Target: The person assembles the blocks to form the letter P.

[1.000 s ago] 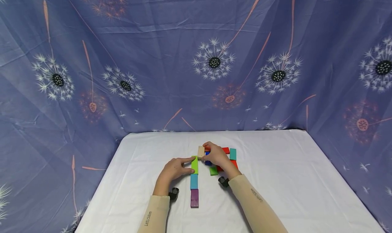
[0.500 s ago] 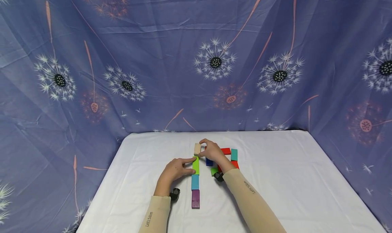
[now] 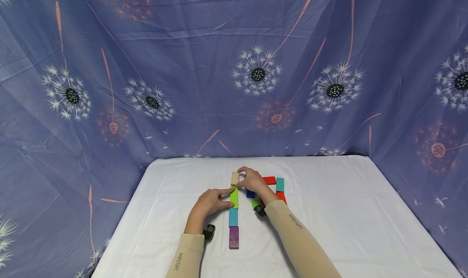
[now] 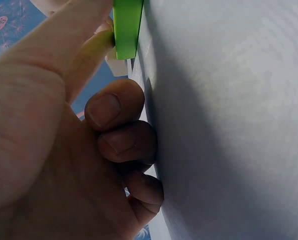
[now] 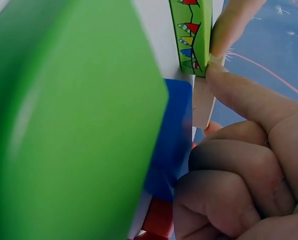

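In the head view several blocks form a straight line: a purple block (image 3: pixel 234 237) nearest, then a light-blue block (image 3: pixel 233 217), a lime-green block (image 3: pixel 234 199) and a plain wooden block (image 3: pixel 235 178) at the far end. My left hand (image 3: pixel 210 203) holds the lime-green block with thumb and index finger; the left wrist view shows its other fingers curled by the cloth. The right hand (image 3: pixel 253 180) pinches the wooden block between thumb and a fingertip. The right wrist view shows the wooden block (image 5: pixel 202 102) against the lime-green block's (image 5: pixel 194 40) end, where bunting is printed.
Right of the line lie a dark-blue block (image 3: pixel 250 194), a green block (image 3: pixel 255 204), a red block (image 3: pixel 269 180), a teal block (image 3: pixel 280 184) and another red block (image 3: pixel 281 197). The right forearm partly covers this group. A white cloth (image 3: pixel 329 213) covers the table; a patterned curtain (image 3: pixel 204 87) hangs behind.
The right hand has moved the wooden block left, to the far end of the lime-green block. During the last half second it hardly moves. The left hand has stayed on the lime-green block.
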